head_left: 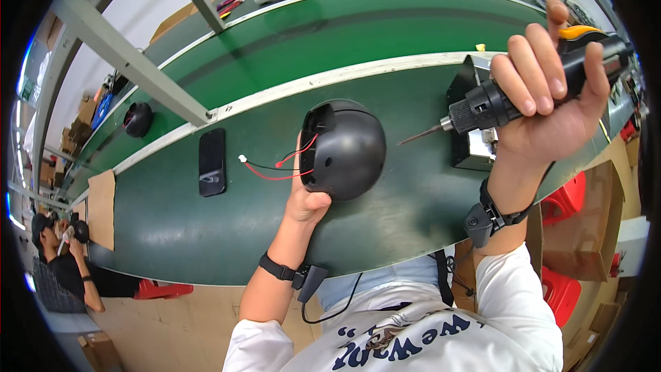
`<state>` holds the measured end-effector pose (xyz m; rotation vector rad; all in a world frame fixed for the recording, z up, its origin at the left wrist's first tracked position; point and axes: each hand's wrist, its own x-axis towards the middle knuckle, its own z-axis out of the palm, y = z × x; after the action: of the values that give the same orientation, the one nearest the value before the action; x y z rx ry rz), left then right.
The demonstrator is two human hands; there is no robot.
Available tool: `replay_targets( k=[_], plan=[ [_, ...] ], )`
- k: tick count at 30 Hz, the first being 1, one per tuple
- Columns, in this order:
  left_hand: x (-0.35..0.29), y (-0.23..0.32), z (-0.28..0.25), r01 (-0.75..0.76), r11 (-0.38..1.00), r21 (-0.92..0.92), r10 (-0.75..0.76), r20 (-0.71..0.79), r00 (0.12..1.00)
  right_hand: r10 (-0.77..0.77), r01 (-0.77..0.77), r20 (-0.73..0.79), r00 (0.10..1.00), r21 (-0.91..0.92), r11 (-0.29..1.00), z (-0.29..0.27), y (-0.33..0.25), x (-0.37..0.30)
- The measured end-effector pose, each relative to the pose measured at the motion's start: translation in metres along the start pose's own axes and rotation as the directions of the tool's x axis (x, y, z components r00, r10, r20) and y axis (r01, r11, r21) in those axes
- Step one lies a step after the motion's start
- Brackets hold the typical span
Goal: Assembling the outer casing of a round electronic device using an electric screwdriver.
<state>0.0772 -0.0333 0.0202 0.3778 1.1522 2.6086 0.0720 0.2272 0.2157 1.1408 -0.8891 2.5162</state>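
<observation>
My left hand (pixel 308 204) grips a round black plastic housing (pixel 354 155) from below and behind, just over the green tabletop; most of its fingers are hidden by the housing. Out of the housing's open left side hang thin red and black wires, one pair ending in a small white connector (pixel 242 158). Up at the right, my right hand (pixel 544 89) is wrapped around a black electric screwdriver (pixel 476 109). The bit points left toward the housing, with a gap between them.
A black smartphone (pixel 212 162) lies left of the housing. Beneath the screwdriver stands a metal box (pixel 475 153). Behind the table edge runs a green conveyor belt (pixel 385 24), carrying another black round housing (pixel 138 120). A grey post (pixel 131 48) rises at left; a co-worker (pixel 65 262) sits beyond.
</observation>
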Motion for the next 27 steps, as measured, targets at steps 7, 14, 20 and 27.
replay_targets(
  k=[7,14,20,27],
  plan=[
    [0.005,0.007,0.021,-0.09,0.977,0.191,0.085,0.035,0.996,0.212,-0.322,-0.362,0.908,-0.279,0.904,-0.007,-0.031,-0.042],
    [0.0,0.003,0.049,-0.338,0.68,0.651,0.1,0.374,0.922,0.527,-0.815,-0.623,0.578,-0.468,0.341,-0.001,-0.02,-0.114],
    [-0.018,-0.004,0.063,-0.273,0.645,0.714,-0.15,0.468,0.871,0.611,-0.754,-0.501,0.613,-0.603,0.261,-0.012,-0.015,-0.153],
    [-0.029,-0.04,0.078,-0.221,0.705,0.674,-0.266,0.54,0.799,0.778,-0.938,-0.537,0.327,-0.286,0.197,-0.036,-0.085,-0.2]
  ],
)
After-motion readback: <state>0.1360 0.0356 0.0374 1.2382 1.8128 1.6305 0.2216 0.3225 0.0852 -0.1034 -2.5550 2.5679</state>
